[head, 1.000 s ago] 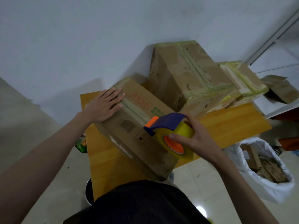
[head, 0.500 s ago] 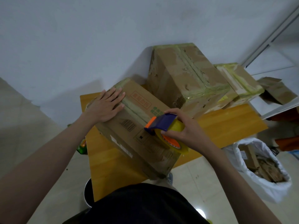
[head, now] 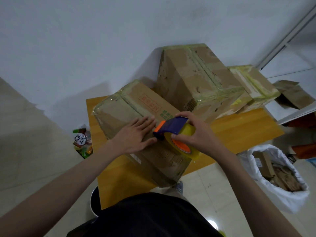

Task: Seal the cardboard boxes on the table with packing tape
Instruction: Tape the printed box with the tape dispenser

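Note:
A long cardboard box (head: 123, 106) with red print lies slanted across the wooden table (head: 236, 127), near me. My left hand (head: 136, 134) presses flat on its top, fingers straight, right beside the tape. My right hand (head: 196, 134) grips a tape dispenser (head: 172, 127) with a blue and orange guard and a yellow roll, held against the box top. Behind stand a tall taped box (head: 193, 79) and a smaller taped box (head: 253, 82).
A white bag (head: 283, 197) of cardboard scraps sits on the floor at the right. Snack packets (head: 82, 139) lie on the floor left of the table. A round stool (head: 93, 200) shows under the table's near edge. A folded carton (head: 294, 93) lies on a shelf at the right.
My left hand has slid from the box's far left corner toward the middle, beside the dispenser. The right hand and dispenser have stayed on the box top.

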Demonstrator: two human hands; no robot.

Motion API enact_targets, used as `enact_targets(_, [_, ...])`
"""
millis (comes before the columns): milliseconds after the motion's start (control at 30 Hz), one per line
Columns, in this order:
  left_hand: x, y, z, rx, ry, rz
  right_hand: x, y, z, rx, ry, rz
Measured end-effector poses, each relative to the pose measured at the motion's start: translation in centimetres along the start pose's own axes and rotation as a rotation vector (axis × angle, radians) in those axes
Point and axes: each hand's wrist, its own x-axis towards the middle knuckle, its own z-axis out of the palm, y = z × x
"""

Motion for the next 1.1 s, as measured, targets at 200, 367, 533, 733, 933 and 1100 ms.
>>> enact_targets(200, [0.0, 0.0, 0.2, 0.016, 0.038, -0.039, -0.3, 0.1, -0.1, 0.033, -0.032, -0.032])
enact_targets(367, [0.3, -2.1, -0.3, 0.023, 0.061, -0.047, 0.1, -0.4, 0.5, 0.056, -0.039, -0.105])
enact_targets(533, [1.0, -5.7, -1.3, 0.034, 0.08, -0.138, 1.0, -1.0, 1.0, 0.09, -0.028, -0.136])
enact_targets(733, [1.9, -9.8, -2.5, 0.083, 0.141, -0.298, 1.4, -1.1, 0.9, 0.117, 0.007, -0.121])
enact_targets(933, [4.7, -10.8, -3.7, 0.045, 0.099, -0.419, 2.5, -1.0, 1.4, 0.105, 0.033, -0.148])
enact_targets(1100, [5.5, -11.8, -3.7, 0.026, 0.108, -0.43, 3.3, -1.0, 0.7, 0.136, 0.003, -0.15])
